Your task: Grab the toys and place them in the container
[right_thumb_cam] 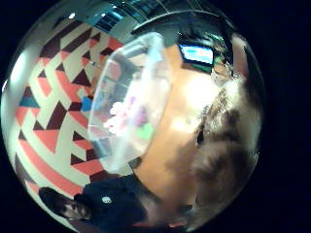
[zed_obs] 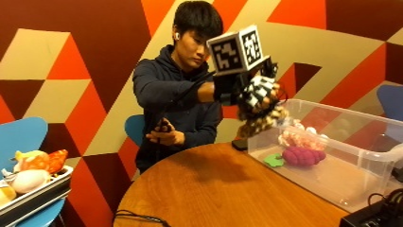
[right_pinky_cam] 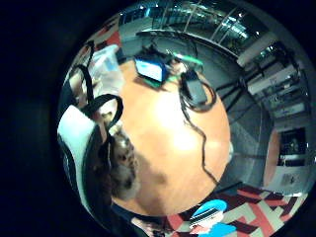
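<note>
I sit at the round wooden table (zed_obs: 207,189) with my gloved right hand (zed_obs: 255,94) raised in the air, its fingers curled around a spotted plush toy (zed_obs: 261,120) that hangs down from my grip. The toy has brown and cream fur, and in the thumb side palm view it fills the space right beside my palm (right_thumb_cam: 228,145). From the outside view, it hangs just at the near edge of the clear plastic container (zed_obs: 353,184), roughly at the 10 o'clock corner of the bin, above its rim and not touching it.

The container stands on the table at about 3 o'clock from the table's middle. Inside it lie a magenta knobbly toy (zed_obs: 303,156), a pale pink toy (zed_obs: 299,137) behind it, and a small green piece (zed_obs: 273,161) just beside the magenta one.

My bare left hand (zed_obs: 165,137) rests low in front of my body, near the table's far edge. Off at 9 o'clock, well apart from the table, a tray (zed_obs: 34,198) on a blue chair (zed_obs: 22,137) holds more soft toys (zed_obs: 34,168).
</note>
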